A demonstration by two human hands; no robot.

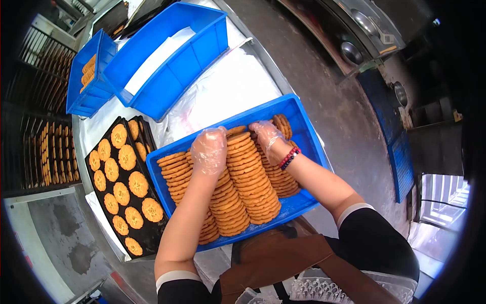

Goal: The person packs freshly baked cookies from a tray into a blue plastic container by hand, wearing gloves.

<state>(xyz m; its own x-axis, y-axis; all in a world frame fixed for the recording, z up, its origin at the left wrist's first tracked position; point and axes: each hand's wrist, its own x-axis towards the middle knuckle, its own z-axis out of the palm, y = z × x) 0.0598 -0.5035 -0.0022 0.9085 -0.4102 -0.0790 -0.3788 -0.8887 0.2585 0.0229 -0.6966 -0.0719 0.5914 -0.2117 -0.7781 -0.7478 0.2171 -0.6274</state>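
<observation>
A blue plastic crate (304,114) in front of me holds tight rows of round, golden, ridged cookies (248,177) stood on edge. Clear plastic gloves cover both hands. My left hand (209,150) is curled over the cookies at the crate's far side, knuckles up, its fingertips hidden. To its right, my right hand (271,139) reaches down with bent fingers at the far end of another row, against the cookies. A few cookies lie between the two hands. More cookies (282,125) lean in the far right part, beyond my right hand.
Left of the crate, a black baking tray (107,197) carries flat cookies, with another tray beside it. Farther back stand a blue crate (172,76) with a white liner and a smaller blue crate (104,53) with cookies. A rack (50,152) of filled trays is at far left.
</observation>
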